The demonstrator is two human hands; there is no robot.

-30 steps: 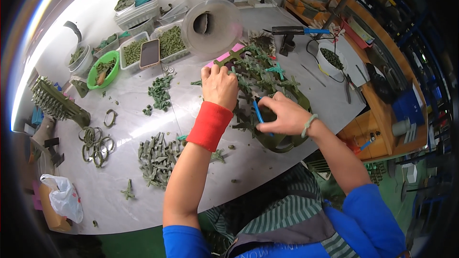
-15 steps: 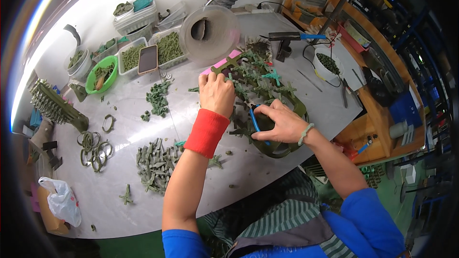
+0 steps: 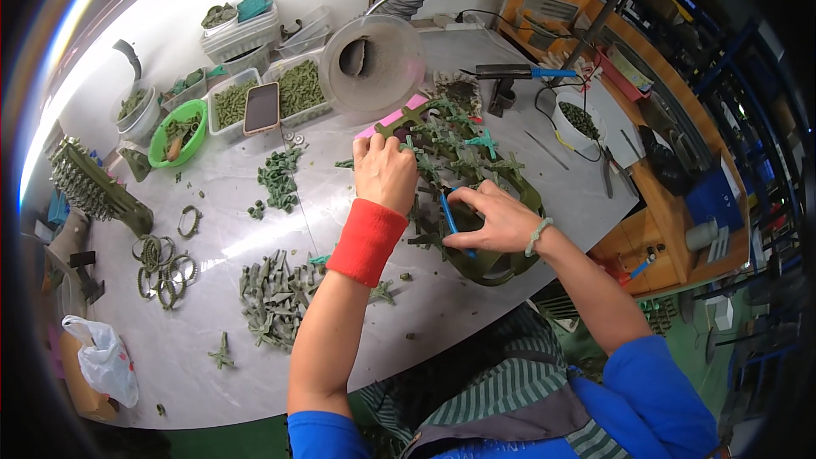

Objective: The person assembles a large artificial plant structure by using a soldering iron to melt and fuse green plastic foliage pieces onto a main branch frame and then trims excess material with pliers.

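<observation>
The branched, olive-green, waxy-looking cluster [image 3: 463, 155] on the smooth grey counter [image 3: 229, 395] seems light, stiff and snappable, best held by thick stems; the right hand [image 3: 500, 219] clamps slim blue-handled pliers [image 3: 448, 211] in its fingers, the left hand's [image 3: 385, 172] curled grip unclear.

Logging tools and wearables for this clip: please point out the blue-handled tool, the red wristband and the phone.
Blue-handled tool [image 3: 448, 212]: head view, on its blue handle.
Red wristband [image 3: 367, 242]: head view, middle of the band.
Phone [image 3: 262, 109]: head view, middle of its dark screen.
</observation>
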